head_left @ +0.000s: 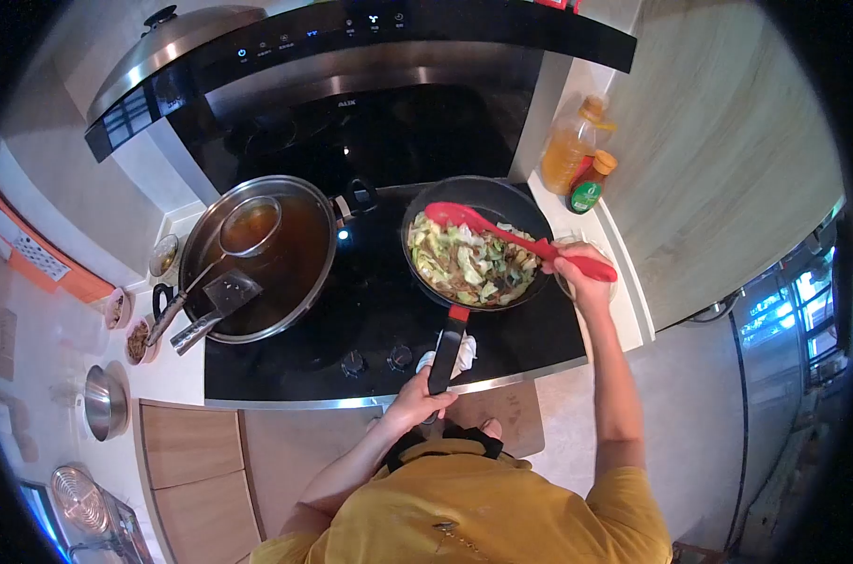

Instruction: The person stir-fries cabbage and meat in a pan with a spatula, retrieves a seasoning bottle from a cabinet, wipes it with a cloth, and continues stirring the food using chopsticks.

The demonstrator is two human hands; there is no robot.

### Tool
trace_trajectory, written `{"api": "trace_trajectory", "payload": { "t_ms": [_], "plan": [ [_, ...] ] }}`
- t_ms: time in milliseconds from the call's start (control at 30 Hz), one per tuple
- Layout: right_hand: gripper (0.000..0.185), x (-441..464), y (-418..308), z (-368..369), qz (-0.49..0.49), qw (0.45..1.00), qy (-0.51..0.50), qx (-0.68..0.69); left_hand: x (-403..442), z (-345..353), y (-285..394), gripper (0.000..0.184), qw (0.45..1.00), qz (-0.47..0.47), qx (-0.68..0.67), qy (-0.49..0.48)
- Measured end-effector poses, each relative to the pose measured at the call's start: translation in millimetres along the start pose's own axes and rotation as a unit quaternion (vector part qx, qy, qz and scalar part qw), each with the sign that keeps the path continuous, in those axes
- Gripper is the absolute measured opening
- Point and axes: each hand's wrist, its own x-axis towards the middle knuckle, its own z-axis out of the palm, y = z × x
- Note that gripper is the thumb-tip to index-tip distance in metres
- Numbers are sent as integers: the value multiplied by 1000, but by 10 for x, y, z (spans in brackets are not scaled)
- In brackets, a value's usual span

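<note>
A dark frying pan (530, 209) sits on the right side of the black cooktop, holding chopped cabbage (473, 268) mixed with thin brownish strands. My left hand (421, 402) is closed around the pan's black handle near its end, by the cooktop's front edge. In my right hand (584, 273) is the shaft of a red spatula (483, 224). Its broad head lies over the food at the pan's upper left. A crumpled white cloth (463, 353) rests beside the pan handle, partly hidden by it.
Left on the cooktop stands a wide pot (325, 282) of brown liquid, with a strainer (251, 227) and a metal turner (231, 292) across it. Bottles (569, 150) stand at the back right. Small bowls (140, 340) and a steel bowl (106, 404) line the left counter. A range hood (351, 42) hangs above.
</note>
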Motion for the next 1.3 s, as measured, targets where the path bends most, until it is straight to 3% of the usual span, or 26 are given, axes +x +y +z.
{"api": "trace_trajectory", "payload": {
  "t_ms": [67, 133, 267, 433, 500, 600, 733, 867, 933, 1000, 1067, 1100, 1133, 1267, 1300],
  "plan": [
    [9, -65, -318, -10, -200, 948, -170, -177, -62, 69, 155, 41, 999, -11, -35, 14],
    [17, -284, -803, 104, -209, 901, -272, -266, -67, 83, 190, 38, 999, -29, -32, 24],
    [24, -648, -1080, 46, -274, 806, -445, -276, -63, 109, 105, 34, 995, -28, -73, 54],
    [30, -579, -830, -114, -280, 773, -480, -307, -89, 209, 122, 28, 988, -24, -82, 128],
    [28, -445, -606, -100, -299, 766, -464, -330, -106, 176, 129, 26, 992, -25, -64, 104],
    [29, -200, -333, -122, -363, 751, -423, -355, -125, 263, 174, 27, 985, -15, -95, 140],
    [17, 170, -510, -183, -358, 837, -271, -312, -125, 209, 145, 28, 987, -39, -88, 132],
    [14, 826, -693, -86, -345, 823, -276, -357, -108, 196, 230, 25, 990, -61, -86, 92],
    [8, 1229, -426, -81, -266, 874, -250, -321, -87, 153, 214, 24, 989, -78, -111, 61],
    [10, 1414, -703, 66, -65, 884, -243, -395, -63, 143, 160, 23, 991, -71, -103, 53],
    [9, 1492, -884, 189, 64, 916, -143, -369, -62, 138, 128, 20, 988, -25, -143, 51],
    [10, 1547, -861, 97, 31, 932, -153, -329, -71, 99, 114, 20, 988, -28, -145, 51],
    [9, 1575, -857, 13, 62, 924, -127, -356, -73, 65, 97, 20, 988, -22, -149, 40],
    [5, 1081, -707, -338, 83, 961, 108, -240, -84, 28, 101, 25, 985, -4, -173, 20],
    [6, 1030, -601, -446, 87, 962, 124, -228, -89, 18, 136, 28, 987, -20, -158, 14]
  ]
}}
